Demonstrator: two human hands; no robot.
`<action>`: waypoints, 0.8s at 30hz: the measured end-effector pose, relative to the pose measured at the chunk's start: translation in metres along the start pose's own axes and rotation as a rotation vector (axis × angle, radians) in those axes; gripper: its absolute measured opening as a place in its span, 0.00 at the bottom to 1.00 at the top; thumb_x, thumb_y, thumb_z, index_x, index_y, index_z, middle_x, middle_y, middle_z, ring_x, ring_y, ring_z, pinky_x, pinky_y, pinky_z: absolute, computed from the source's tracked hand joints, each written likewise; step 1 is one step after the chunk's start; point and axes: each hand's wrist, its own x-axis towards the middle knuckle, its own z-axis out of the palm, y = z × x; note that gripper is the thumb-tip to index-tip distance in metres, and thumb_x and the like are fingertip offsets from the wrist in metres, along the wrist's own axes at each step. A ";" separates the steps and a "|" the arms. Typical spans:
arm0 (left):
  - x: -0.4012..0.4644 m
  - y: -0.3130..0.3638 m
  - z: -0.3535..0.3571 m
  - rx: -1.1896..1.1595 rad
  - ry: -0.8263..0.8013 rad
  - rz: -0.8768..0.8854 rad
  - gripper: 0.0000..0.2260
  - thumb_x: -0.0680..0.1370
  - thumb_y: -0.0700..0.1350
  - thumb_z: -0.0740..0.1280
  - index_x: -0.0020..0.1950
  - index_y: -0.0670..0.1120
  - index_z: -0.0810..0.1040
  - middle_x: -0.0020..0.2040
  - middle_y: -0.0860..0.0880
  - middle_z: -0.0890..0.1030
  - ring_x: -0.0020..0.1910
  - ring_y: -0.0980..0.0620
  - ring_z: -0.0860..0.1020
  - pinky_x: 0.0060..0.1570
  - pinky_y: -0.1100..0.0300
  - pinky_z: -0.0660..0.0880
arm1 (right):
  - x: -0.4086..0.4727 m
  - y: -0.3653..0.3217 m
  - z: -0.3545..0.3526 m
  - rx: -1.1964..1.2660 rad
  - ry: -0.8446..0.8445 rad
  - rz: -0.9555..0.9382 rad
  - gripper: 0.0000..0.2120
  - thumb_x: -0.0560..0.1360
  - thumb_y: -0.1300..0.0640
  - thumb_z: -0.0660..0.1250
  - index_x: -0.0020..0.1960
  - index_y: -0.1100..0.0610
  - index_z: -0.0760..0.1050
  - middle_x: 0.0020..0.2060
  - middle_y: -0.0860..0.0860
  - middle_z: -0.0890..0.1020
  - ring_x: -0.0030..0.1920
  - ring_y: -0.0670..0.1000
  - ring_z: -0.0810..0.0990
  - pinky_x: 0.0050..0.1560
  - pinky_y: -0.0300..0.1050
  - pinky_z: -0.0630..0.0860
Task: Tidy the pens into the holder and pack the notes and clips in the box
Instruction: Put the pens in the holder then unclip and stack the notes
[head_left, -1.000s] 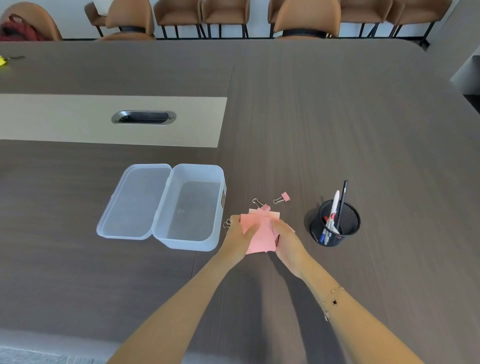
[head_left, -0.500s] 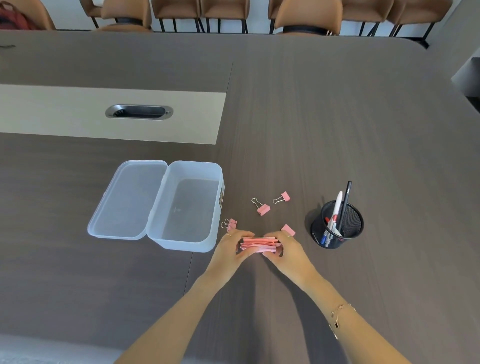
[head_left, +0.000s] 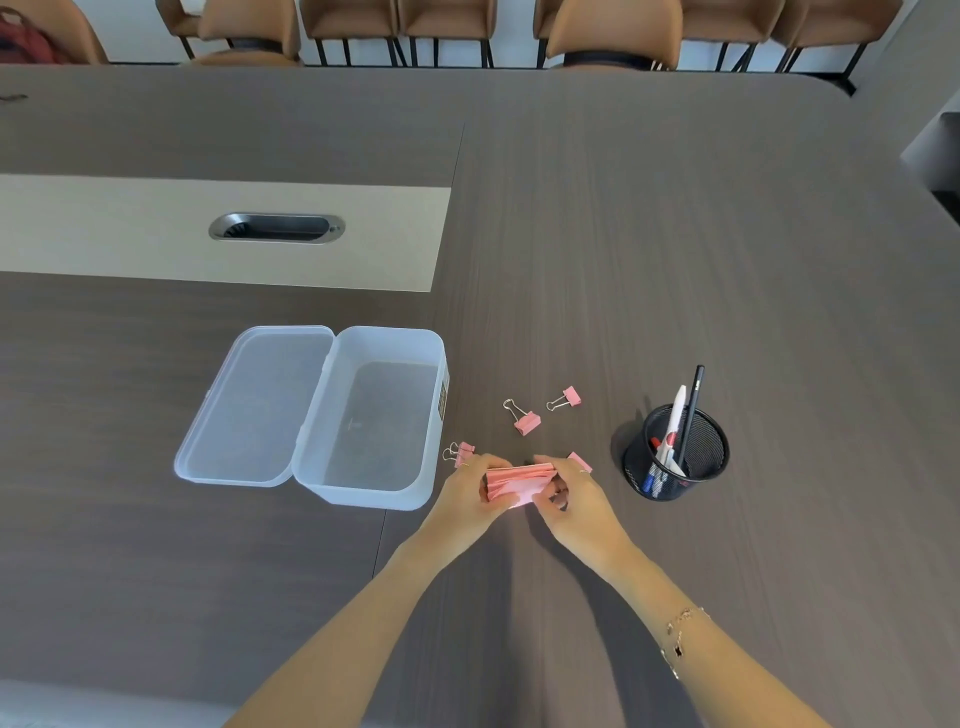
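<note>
A stack of pink notes (head_left: 517, 482) is pinched between my left hand (head_left: 470, 493) and my right hand (head_left: 574, 499), just above the table. The clear plastic box (head_left: 379, 496) stands open and empty to the left, its lid (head_left: 260, 405) folded flat beside it. Several pink binder clips lie loose: one (head_left: 524, 418) and another (head_left: 567, 399) beyond my hands, one (head_left: 460, 453) next to the box, one (head_left: 579, 461) partly hidden behind my right fingers. The black mesh pen holder (head_left: 675, 457) at the right holds several pens (head_left: 675, 421).
The wide brown table (head_left: 675, 234) has a beige inset strip with a metal cable slot (head_left: 277, 228) at the left. Brown chairs (head_left: 613, 31) line the far edge. The table's near edge runs along the bottom left.
My hands have gathered the spread notes into an even stack and lifted it slightly, tilting it. The clips, box and holder have not moved.
</note>
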 end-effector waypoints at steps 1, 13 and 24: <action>0.000 0.000 0.000 -0.003 0.009 0.000 0.14 0.74 0.45 0.70 0.59 0.47 0.74 0.47 0.59 0.76 0.45 0.63 0.77 0.42 0.74 0.75 | 0.000 -0.001 0.000 0.002 0.020 0.000 0.15 0.76 0.64 0.64 0.62 0.56 0.75 0.47 0.46 0.76 0.41 0.40 0.74 0.40 0.24 0.71; 0.003 0.001 0.008 0.062 0.190 -0.045 0.06 0.73 0.46 0.72 0.46 0.46 0.78 0.37 0.55 0.78 0.36 0.58 0.76 0.35 0.73 0.71 | 0.006 0.004 0.003 -0.040 0.002 0.061 0.08 0.79 0.60 0.62 0.55 0.60 0.78 0.41 0.44 0.75 0.45 0.50 0.78 0.45 0.31 0.72; 0.008 0.031 -0.002 -0.092 0.292 -0.111 0.07 0.74 0.42 0.69 0.51 0.44 0.82 0.43 0.53 0.81 0.42 0.55 0.79 0.37 0.76 0.72 | 0.011 -0.009 -0.015 0.454 0.237 0.286 0.04 0.70 0.67 0.70 0.43 0.61 0.77 0.34 0.50 0.80 0.33 0.45 0.77 0.36 0.39 0.73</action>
